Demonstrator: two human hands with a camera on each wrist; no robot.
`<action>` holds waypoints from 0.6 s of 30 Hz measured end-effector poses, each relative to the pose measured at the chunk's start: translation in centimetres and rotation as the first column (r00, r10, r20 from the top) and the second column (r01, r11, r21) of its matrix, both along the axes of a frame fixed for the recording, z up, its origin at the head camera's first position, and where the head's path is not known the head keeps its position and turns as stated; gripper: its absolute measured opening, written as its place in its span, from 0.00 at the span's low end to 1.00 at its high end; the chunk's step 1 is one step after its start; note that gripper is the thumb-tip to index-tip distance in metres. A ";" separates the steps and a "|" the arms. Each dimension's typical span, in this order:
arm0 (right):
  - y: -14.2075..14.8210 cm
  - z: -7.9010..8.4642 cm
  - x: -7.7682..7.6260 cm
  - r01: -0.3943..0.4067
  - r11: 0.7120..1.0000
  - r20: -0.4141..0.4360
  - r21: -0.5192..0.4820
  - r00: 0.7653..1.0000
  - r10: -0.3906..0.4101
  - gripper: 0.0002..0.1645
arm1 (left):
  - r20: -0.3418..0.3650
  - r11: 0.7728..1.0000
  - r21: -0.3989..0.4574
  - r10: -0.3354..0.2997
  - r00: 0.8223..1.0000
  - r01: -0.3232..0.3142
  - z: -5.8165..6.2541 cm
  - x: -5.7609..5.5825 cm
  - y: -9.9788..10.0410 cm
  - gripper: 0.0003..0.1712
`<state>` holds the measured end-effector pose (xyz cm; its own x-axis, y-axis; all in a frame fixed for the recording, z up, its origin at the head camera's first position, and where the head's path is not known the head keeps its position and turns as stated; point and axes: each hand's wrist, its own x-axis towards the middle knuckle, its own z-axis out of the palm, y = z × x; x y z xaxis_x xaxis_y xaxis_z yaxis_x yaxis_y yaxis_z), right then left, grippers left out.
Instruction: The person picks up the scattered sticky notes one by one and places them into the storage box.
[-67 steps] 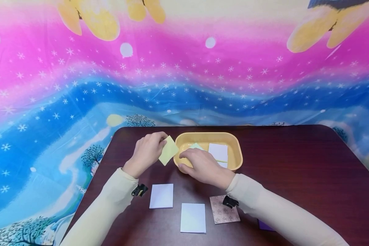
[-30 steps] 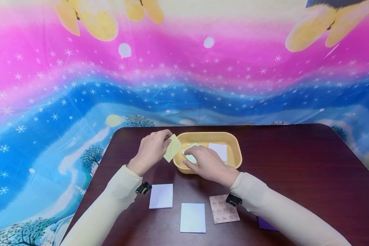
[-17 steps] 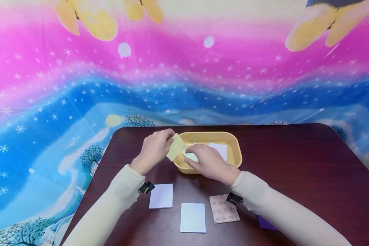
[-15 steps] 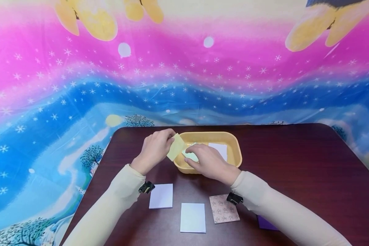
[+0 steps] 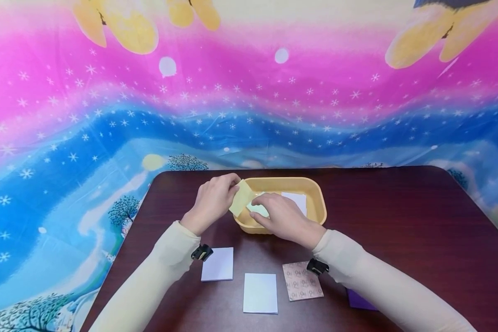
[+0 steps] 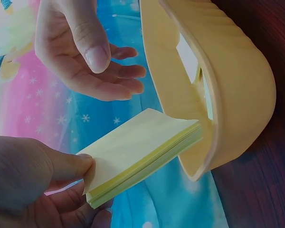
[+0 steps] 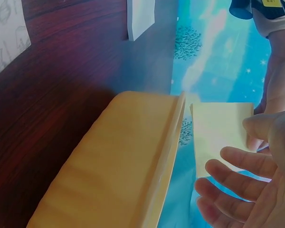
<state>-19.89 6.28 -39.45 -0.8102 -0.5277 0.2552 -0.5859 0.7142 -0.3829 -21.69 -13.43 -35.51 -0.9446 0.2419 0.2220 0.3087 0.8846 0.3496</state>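
Note:
My left hand (image 5: 213, 201) pinches a pale yellow sticky note pad (image 5: 241, 199) by one edge, thumb on top. The pad's layered edge shows in the left wrist view, tilted close to the rim of a yellow plastic tray (image 5: 249, 227). Above the tray's left part hovers my right hand (image 5: 288, 220), its fingers (image 7: 247, 183) loosely bent and holding nothing. In the right wrist view they are near the pad, and I cannot tell if they touch it. A pale green note pad (image 5: 256, 210) and a white note pad (image 5: 297, 202) lie inside the tray, partly hidden by the right hand.
Nearer me on the dark wooden table (image 5: 398, 221) lie a white pad (image 5: 218, 265), a second white pad (image 5: 260, 293) and a pink patterned square (image 5: 300, 283). A purple item (image 5: 358, 299) is partly under the right forearm. A printed cloth (image 5: 249, 92) hangs behind.
My left hand has carried the yellow pad to the right, from beside the tray to over its left rim. The right hand has shifted slightly right, exposing more of the green pad.

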 end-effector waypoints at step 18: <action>0.2 -0.2 -0.2 0.008 1.000 -0.011 0.019 1.000 -0.008 0.18 | 0.019 1.000 0.003 -0.009 1.000 0.009 -1.1 -0.1 0.9 0.09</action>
<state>-20.13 6.47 -39.68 -0.8117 -0.5257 0.2543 -0.5840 0.7261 -0.3629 -21.76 -12.56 -36.62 -0.9464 0.2500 0.2047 0.3101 0.8808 0.3579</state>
